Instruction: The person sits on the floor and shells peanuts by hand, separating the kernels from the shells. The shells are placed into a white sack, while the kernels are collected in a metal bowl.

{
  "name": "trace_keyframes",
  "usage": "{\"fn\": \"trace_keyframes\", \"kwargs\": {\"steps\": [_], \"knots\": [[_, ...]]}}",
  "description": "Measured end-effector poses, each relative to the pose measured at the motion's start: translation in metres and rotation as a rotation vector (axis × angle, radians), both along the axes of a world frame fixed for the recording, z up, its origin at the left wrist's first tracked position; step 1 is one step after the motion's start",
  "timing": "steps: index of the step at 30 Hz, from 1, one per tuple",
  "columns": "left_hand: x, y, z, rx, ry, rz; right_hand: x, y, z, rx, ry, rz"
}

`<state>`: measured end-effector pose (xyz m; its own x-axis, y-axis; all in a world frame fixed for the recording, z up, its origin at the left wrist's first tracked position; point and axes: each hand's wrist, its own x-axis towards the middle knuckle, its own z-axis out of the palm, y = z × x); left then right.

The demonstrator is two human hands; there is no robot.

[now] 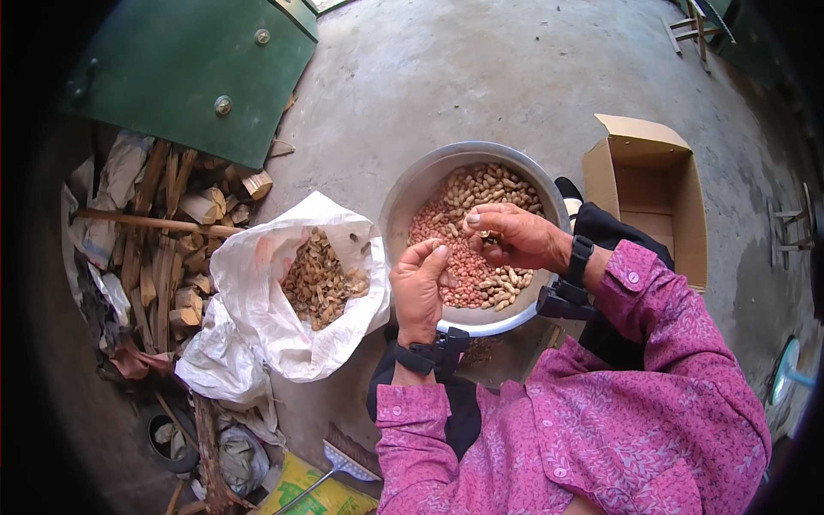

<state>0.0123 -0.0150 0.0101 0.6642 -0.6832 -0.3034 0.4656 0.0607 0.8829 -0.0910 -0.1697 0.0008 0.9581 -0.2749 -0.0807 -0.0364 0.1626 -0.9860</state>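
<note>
In front of me stands a wide metal basin [542, 176] holding shelled pink peanuts [460, 273] and unshelled peanuts [493, 187], with more of the latter at its near right. Both my hands are over the basin. My left hand [419, 287] is closed above its left side, thumb against the curled index finger; what it holds, if anything, I cannot make out. To its right my right hand [519, 236] pinches a small pale peanut shell [485, 233] between thumb and fingers. Left of the basin, an open white sack [249, 266] contains brown empty peanut shells [322, 283].
An open cardboard box [697, 223] sits right of the basin. Firewood [163, 257] is piled at the left below a green metal panel [189, 77]. A brush [348, 459] and a yellow bag [318, 489] lie near me, and a stool [695, 30] stands far right.
</note>
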Motion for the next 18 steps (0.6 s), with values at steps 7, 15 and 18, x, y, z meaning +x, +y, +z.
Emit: {"fn": "trace_keyframes", "kwargs": {"steps": [7, 15, 18], "knots": [[-0.010, -0.003, 0.004, 0.040, -0.060, -0.124, -0.002, 0.008, -0.019, -0.165, 0.072, 0.102], [-0.014, 0.004, -0.003, 0.099, -0.184, -0.275, 0.001, 0.029, 0.004, 0.392, 0.332, 0.141], [-0.015, 0.009, -0.009, 0.028, -0.066, -0.196, 0.001, 0.027, -0.016, 0.464, 0.342, 0.120]]}}
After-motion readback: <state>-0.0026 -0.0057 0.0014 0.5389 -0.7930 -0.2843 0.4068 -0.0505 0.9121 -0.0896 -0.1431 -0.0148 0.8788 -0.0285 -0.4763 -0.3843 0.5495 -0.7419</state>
